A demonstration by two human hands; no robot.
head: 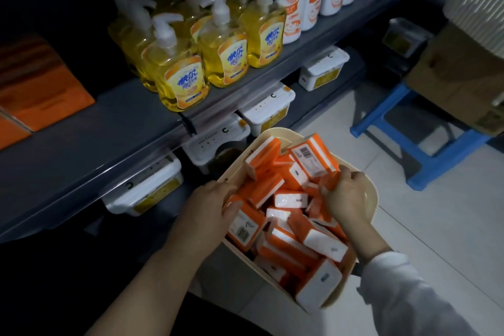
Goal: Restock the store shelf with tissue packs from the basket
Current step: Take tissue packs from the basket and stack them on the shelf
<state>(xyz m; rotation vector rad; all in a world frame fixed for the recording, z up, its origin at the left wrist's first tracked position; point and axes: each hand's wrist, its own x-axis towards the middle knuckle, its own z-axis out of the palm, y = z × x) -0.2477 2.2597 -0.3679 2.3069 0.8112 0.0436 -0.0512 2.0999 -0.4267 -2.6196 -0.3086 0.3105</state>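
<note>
A cream basket [275, 133] on the floor below the shelf holds several orange and white tissue packs [289, 199]. My left hand [210, 204] reaches into the basket's left side, and its thumb and fingers grip a pack with a barcode [245, 229]. My right hand [346, 196] is over the basket's right side, fingers curled around an orange pack [328, 181] near the rim. The dark grey shelf [95, 128] runs across the left, and a few orange packs [41, 90] lie on it at the far left.
Yellow pump bottles [221, 46] and white and orange bottles [297, 0] stand on the shelf. White lidded boxes [267, 109] line the lower shelf behind the basket. A blue stool [420, 128] bearing a cardboard box [463, 76] stands on the tiled floor to the right.
</note>
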